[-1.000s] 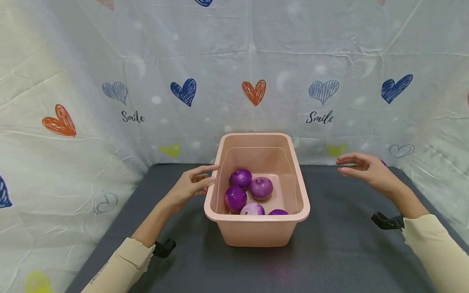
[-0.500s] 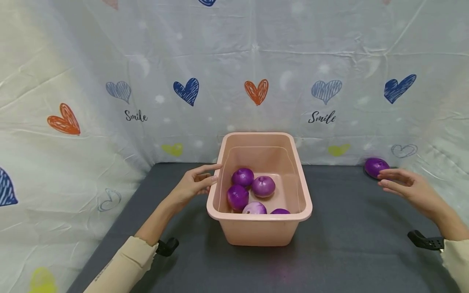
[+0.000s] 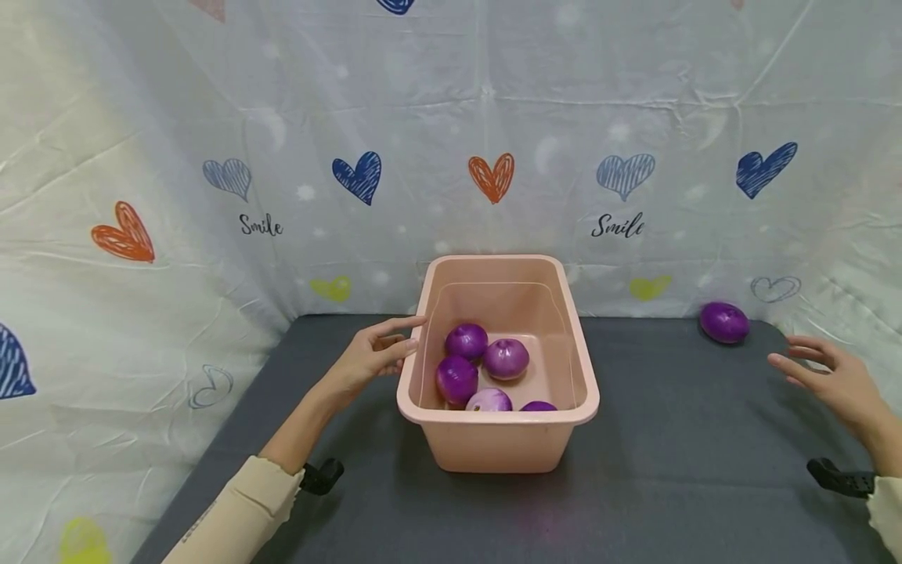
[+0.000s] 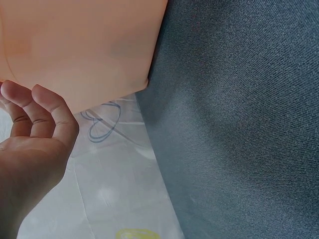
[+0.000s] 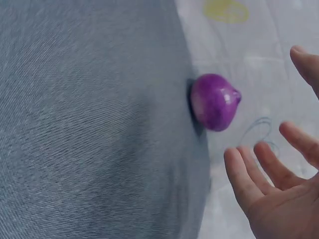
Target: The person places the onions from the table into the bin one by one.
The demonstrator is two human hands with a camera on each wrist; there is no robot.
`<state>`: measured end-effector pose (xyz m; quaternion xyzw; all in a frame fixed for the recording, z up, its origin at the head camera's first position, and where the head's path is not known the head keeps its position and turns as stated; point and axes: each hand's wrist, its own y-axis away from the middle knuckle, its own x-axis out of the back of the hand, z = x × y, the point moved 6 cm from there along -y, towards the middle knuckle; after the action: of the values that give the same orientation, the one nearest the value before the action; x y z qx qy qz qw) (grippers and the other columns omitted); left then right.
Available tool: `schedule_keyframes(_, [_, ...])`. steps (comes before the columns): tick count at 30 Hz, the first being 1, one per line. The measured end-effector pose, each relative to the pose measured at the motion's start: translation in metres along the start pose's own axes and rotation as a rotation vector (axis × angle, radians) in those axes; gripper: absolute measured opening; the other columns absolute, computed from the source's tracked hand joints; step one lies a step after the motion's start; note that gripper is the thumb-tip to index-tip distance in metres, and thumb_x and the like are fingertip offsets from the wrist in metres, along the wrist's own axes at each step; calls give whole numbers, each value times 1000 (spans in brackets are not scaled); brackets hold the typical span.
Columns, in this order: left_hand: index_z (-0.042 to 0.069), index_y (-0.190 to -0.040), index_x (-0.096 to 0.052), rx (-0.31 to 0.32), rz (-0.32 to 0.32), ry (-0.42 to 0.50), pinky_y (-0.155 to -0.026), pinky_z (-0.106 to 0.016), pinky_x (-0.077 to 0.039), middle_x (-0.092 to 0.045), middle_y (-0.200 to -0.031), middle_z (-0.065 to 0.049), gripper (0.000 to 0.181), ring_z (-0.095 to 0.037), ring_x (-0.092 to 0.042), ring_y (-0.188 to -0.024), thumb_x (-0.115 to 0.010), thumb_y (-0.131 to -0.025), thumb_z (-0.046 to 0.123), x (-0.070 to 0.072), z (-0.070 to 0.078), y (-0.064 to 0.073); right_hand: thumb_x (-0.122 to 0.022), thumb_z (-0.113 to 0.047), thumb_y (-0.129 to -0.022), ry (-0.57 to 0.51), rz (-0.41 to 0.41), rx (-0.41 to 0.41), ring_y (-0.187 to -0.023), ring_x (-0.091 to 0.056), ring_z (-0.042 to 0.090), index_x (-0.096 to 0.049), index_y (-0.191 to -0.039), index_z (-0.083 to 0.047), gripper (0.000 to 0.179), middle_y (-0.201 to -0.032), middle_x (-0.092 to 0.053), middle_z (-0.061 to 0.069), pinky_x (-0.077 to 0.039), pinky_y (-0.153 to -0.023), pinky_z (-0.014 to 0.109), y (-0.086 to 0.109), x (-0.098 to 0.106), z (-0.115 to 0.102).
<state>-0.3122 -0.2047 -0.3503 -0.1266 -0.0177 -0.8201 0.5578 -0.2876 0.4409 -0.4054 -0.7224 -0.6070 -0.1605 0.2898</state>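
Observation:
Several red onions (image 3: 506,359) lie in a pink plastic bin (image 3: 497,442) in the head view; the front wall partly hides the nearest ones. My left hand (image 3: 373,352) is at the bin's left rim, its index fingertip and thumb at the edge. In the left wrist view, its other fingers (image 4: 55,112) bend loosely beside the bin's wall. One more red onion (image 3: 724,323) sits at the table's far right corner. To its right my right hand (image 3: 835,380) hovers with nothing in it. The right wrist view shows its fingers (image 5: 244,181) spread and relaxed, apart from the onion (image 5: 215,102).
A dark grey cloth covers the table (image 3: 655,439). Behind it and along the left hangs a white curtain (image 3: 423,117) printed with hearts and words. The bin stands mid-table, its far end close to the curtain.
My right hand has moved right and toward me, uncovering the red onion at the corner, which stays there. My left hand and the bin hold their place.

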Motion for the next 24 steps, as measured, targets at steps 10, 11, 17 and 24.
schedule_keyframes(10, [15, -148, -56, -9, -5, -8, -79, -40, -56, -67, -107, -17, 48, -24, -60, -82, -66, -102, 25, 0, 0, 0, -63, -44, -100, 48, -37, -114, -129, -30, 67, -11, -158, 9, 94, -153, -14, 45, -34, -92, 75, -14, -13, 9])
schedule_keyframes(11, [16, -148, -56, -6, -4, -6, -79, -40, -56, -67, -106, -17, 48, -24, -60, -82, -66, -102, 25, 0, -1, 0, -63, -44, -100, 37, -46, -118, -130, -28, 67, -9, -158, 9, 95, -154, -11, 45, -32, -93, 76, -16, -15, 10])
schedule_keyframes(17, [19, -147, -58, 7, 2, -9, -79, -40, -56, -67, -108, -18, 48, -24, -59, -82, -67, -101, 28, -1, 0, 1, -62, -47, -100, 22, -54, -138, -131, -25, 68, -5, -157, 10, 99, -154, -5, 46, -30, -96, 76, -28, -22, 12])
schedule_keyframes(24, [17, -147, -57, 4, 0, -10, -78, -38, -57, -67, -111, -18, 48, -27, -61, -83, -67, -101, 27, -1, 2, 2, -64, -45, -98, 24, -19, -116, -131, -24, 68, -5, -157, 12, 101, -152, -7, 47, -30, -96, 76, -40, -30, 12])
